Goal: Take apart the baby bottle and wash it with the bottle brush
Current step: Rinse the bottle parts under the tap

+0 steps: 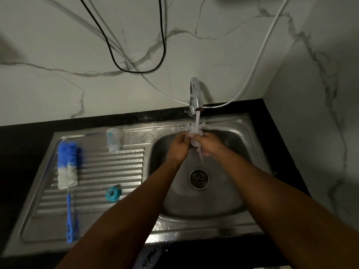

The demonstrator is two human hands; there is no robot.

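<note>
Over the sink basin (239, 144) my left hand (177, 146) and my right hand (210, 143) meet under the running tap (196, 97). Both pinch a small clear piece (195, 141); water blurs it, so I cannot tell which bottle part it is. The clear bottle body (113, 139) stands on the draining board's far edge. A teal screw ring (113, 194) lies on the ribbed board near the basin. The blue and white bottle brush (68, 171) lies along the board's left side, handle toward me.
The steel draining board (108, 167) sits in a black counter (19, 152). The drain (199, 178) is in the basin's middle. A black cable (136, 71) and a white hose (258, 65) hang against the marble wall behind the tap.
</note>
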